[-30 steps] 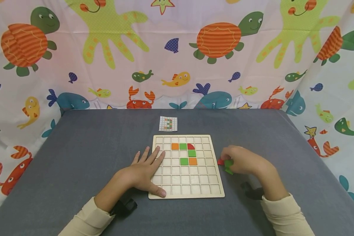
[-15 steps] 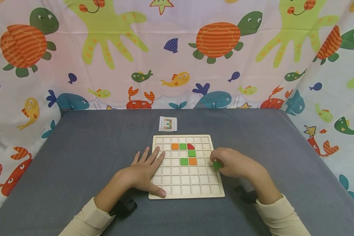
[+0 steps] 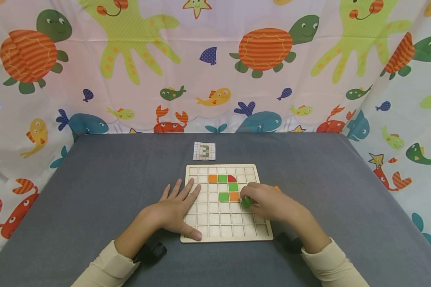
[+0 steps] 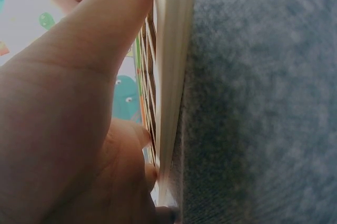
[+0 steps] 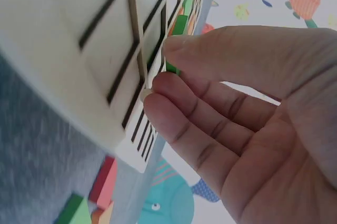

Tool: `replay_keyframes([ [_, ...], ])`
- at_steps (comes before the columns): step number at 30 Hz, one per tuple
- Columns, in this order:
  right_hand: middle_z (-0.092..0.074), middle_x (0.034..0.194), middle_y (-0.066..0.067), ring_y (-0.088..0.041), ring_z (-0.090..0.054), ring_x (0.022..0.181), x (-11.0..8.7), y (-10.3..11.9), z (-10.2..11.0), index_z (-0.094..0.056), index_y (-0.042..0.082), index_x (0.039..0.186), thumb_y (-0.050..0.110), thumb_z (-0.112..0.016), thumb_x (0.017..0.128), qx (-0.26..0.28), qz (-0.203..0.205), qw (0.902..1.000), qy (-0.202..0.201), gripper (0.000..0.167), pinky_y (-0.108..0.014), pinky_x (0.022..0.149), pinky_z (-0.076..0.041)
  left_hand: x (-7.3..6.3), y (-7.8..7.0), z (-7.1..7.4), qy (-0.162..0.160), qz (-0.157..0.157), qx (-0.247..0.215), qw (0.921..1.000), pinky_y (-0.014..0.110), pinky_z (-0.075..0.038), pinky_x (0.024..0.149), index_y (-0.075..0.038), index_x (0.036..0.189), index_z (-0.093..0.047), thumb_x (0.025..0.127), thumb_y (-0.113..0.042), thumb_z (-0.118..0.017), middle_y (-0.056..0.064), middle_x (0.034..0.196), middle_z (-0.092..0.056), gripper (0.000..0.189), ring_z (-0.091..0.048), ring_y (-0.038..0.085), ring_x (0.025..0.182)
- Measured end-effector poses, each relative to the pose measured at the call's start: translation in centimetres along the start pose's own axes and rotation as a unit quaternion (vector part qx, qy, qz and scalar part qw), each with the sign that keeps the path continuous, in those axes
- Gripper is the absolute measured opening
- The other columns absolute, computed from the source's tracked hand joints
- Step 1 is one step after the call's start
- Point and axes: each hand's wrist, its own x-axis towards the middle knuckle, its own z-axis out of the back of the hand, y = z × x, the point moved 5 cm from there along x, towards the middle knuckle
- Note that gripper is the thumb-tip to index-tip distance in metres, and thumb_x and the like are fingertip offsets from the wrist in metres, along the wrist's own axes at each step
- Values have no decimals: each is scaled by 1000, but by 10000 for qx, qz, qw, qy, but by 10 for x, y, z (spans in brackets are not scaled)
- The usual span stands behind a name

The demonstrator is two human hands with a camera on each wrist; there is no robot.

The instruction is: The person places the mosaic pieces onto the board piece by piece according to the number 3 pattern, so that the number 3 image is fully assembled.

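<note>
My left hand point(image 3: 173, 210) lies spread on the left side of a wooden grid board point(image 3: 225, 230), its thumb at the near left corner. My right hand point(image 3: 271, 202) is over the board's right half, pinching a green tile point(image 3: 246, 203) between thumb and fingers. In the right wrist view that green tile point(image 5: 178, 26) is partly covered by the thumb and stands tilted close to the grid. Left of the fingertips, coloured tiles sit in the cells: orange point(image 3: 234, 196) and green point(image 3: 224, 196) in one row, green point(image 3: 233, 186) above, then orange, green and a rounded red tile point(image 3: 232, 178).
Behind the board lies a small card point(image 3: 204, 151) printed with a coloured grid pattern. Loose red point(image 5: 103, 181), green point(image 5: 75, 211) and orange pieces lie on the grey table past the board's right edge, mostly hidden by my right hand in the head view. A patterned cloth point(image 3: 194, 59) hangs behind.
My right hand has moved left from the loose pieces beside the board to over the grid, carrying the green tile. An orange piece now shows behind it. My left hand stays put.
</note>
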Motion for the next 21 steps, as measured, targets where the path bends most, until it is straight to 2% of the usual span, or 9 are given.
replay_keyframes([
  [11, -64, 91, 1, -14, -62, 82, 7, 11, -11, -73, 8, 90, -12, -73, 76, -210, 259, 9992, -217, 24, -29, 70, -52, 0, 0, -1, -19, -18, -40, 10000, 66, 1, 113, -15, 163, -9, 66, -83, -70, 12, 167, 5, 133, 10, 42, 149],
  [21, -60, 84, 3, -8, -52, 73, 13, 19, -18, -71, 10, 82, -12, -72, 76, -431, 524, 9971, -346, 23, -24, 65, -47, 0, 0, 0, -43, -22, -49, 10000, 67, 1, 113, -14, 163, -9, 66, -83, -70, 13, 167, 5, 133, 10, 43, 149],
])
